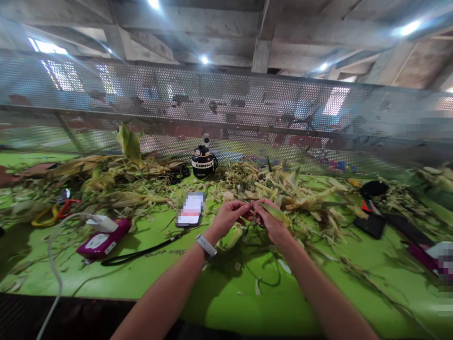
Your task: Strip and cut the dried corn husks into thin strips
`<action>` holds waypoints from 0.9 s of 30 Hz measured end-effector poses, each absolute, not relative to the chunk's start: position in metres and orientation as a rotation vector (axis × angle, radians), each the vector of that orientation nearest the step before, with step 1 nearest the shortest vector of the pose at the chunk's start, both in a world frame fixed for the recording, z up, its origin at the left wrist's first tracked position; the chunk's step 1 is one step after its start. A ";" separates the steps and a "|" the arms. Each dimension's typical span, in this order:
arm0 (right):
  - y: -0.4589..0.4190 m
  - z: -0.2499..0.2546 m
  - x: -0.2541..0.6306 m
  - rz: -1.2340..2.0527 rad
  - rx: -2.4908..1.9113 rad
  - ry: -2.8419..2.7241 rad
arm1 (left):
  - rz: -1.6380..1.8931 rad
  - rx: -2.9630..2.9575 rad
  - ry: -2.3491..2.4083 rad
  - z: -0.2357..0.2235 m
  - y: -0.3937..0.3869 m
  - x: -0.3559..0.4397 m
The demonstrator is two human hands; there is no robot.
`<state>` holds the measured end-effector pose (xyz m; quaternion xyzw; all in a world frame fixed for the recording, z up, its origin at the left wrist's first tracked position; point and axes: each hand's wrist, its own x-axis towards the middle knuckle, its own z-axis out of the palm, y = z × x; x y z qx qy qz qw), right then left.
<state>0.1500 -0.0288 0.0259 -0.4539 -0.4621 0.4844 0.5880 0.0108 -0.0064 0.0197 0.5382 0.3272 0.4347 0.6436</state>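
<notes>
Pale-green husk leaf point(276, 212), lying along the right hand point(264, 215) at its fingertips, over the green table point(244, 302), center. Left hand point(231, 217) comes in from the other side; fingertips of both hands meet, thumbs and forefingers close together. Whatever sits between the tips too small to make out, so can't tell if either is clamped on it. Grey-white watch point(206, 245) on left wrist. Below the hands, another husk piece point(231, 236) on the tabletop. Just past the hands, a heap of shredded husk point(279, 189), yellowish and dry-looking.

Left of the hands: phone point(191, 210), screen lit, partly pixelated; black strap point(141, 253) running from near it toward a purple box point(102, 243). White charger point(104, 223) on top of that, white cable point(56, 271) trailing to bottom edge. Scissors-like yellow handle point(44, 217) further left. Behind phone, black bottle marked ENERGY point(203, 163), upright, between two husk heaps; second heap point(102, 177) to its left. Right: flat black item point(370, 225). Perforated metal screen point(230, 104) across the back.
</notes>
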 end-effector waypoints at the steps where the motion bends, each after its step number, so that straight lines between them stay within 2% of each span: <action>1: -0.029 0.026 0.150 1.130 -1.058 -1.074 | 0.991 1.232 0.746 0.020 -0.007 0.011; 15: -0.029 0.025 0.152 1.094 -1.095 -1.126 | 0.989 1.263 0.715 0.020 -0.008 0.010; 27: -0.022 0.018 0.154 0.892 -1.109 -1.179 | 1.002 1.118 0.699 0.013 -0.003 0.012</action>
